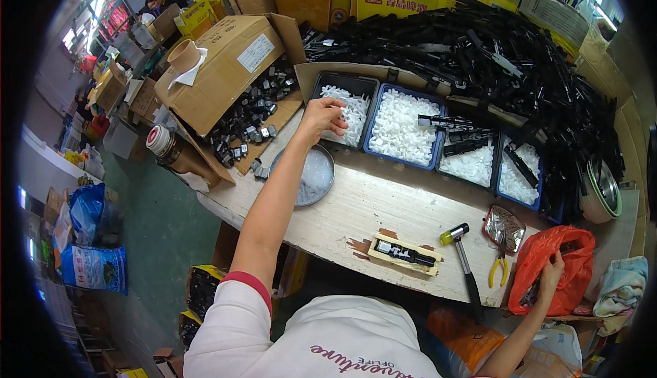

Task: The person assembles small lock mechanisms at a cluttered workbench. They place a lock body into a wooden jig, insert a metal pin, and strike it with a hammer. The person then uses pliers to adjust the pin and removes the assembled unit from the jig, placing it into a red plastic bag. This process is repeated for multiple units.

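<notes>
My left hand (324, 117) reaches over the leftmost black bin (374, 97), which holds small white plastic parts (354, 112). Its fingers are bent, with a gap between thumb and forefinger, and no part shows between them. My right hand (550, 274) is at the mouth of a red plastic bag (527, 263); the bag's folds hide its fingertips, and what it touches cannot be made out. On the table before me lies a cream-coloured fixture (376, 250) with a black, narrow mechanism (410, 253) set in it.
A hammer (464, 255), yellow-handled pliers (498, 272) and a clear packet (504, 227) lie right of the fixture. A round dish (327, 185) stands below my left forearm. More bins of white parts (404, 126) line the back, before heaped black mechanisms (438, 49). A brown bottle (179, 153) stands left.
</notes>
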{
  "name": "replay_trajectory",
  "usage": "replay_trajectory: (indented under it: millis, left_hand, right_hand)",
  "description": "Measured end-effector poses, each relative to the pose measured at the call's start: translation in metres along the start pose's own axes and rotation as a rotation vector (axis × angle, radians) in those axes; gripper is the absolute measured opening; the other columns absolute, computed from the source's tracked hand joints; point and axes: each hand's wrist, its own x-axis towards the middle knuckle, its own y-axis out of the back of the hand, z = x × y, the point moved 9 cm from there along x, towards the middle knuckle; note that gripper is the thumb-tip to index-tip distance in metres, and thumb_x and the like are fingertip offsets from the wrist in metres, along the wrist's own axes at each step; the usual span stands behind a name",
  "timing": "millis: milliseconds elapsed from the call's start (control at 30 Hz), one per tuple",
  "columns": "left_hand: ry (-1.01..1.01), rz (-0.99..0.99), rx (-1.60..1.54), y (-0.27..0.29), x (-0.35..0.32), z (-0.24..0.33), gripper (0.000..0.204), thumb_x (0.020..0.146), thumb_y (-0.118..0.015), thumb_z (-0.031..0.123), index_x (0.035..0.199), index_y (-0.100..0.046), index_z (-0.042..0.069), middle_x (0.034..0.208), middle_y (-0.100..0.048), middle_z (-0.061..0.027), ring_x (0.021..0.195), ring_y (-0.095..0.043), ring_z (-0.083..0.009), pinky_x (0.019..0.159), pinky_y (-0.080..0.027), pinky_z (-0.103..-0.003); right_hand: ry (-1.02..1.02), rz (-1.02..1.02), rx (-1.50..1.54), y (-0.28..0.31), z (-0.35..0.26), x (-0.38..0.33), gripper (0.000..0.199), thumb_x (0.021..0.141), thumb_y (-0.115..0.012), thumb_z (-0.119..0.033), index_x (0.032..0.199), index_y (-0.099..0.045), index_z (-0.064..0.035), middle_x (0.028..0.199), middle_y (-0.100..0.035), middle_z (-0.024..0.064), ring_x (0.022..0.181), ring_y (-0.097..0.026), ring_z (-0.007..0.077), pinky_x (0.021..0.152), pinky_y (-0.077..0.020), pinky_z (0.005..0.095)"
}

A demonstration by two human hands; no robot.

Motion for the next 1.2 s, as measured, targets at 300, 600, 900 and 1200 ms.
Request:
replay_trajectory:
  millis: [300, 600, 900, 1200]
  left_hand:
    - [0.055, -0.125, 0.217, -0.013, -0.001, -0.003, 0.02, 0.08, -0.056, -0.002, 0.1, -0.058, -0.004, 0.069, -0.059, -0.0094, 0.056, -0.06, -0.0139, 0.042, -0.051, -0.025]
    - [-0.139, -0.064, -0.019, 0.0, -0.047, 0.031, 0.017, 0.076, -0.063, -0.002, 0.091, -0.06, -0.007, 0.074, -0.06, -0.0102, 0.059, -0.061, -0.0154, 0.047, -0.053, -0.025]
    - [-0.367, 0.292, 0.526, 0.048, -0.166, -0.016, 0.007, 0.07, -0.067, 0.0, 0.076, -0.064, -0.002, 0.068, -0.06, -0.0049, 0.058, -0.057, -0.013, 0.052, -0.044, -0.025]
    - [-0.747, 0.26, 1.085, 0.0, -0.173, -0.018, 0.007, 0.065, -0.058, -0.005, 0.067, -0.056, 0.002, 0.069, -0.053, -0.0113, 0.072, -0.053, -0.0298, 0.059, -0.045, -0.038]
  right_hand:
    - [0.006, 0.11, 0.022, 0.023, 0.028, 0.002, 0.017, 0.088, -0.048, -0.005, 0.103, -0.054, 0.0011, 0.093, -0.057, 0.0033, 0.086, -0.051, 0.011, 0.08, -0.0395, 0.0234]
    - [0.074, 0.321, 0.063, 0.048, 0.033, 0.0, 0.018, 0.091, -0.05, -0.014, 0.103, -0.053, -0.0009, 0.092, -0.058, 0.005, 0.084, -0.053, 0.011, 0.077, -0.0418, 0.0227]
    - [0.25, 0.486, -0.011, 0.029, -0.085, -0.047, 0.016, 0.088, -0.055, -0.009, 0.1, -0.055, 0.0016, 0.094, -0.057, 0.0056, 0.085, -0.054, 0.0145, 0.078, -0.044, 0.026]
    - [0.414, 0.124, -0.205, -0.072, -0.136, -0.062, 0.015, 0.08, -0.059, 0.0, 0.094, -0.056, 0.0015, 0.088, -0.052, 0.006, 0.079, -0.051, 0.0162, 0.072, -0.0406, 0.0266]
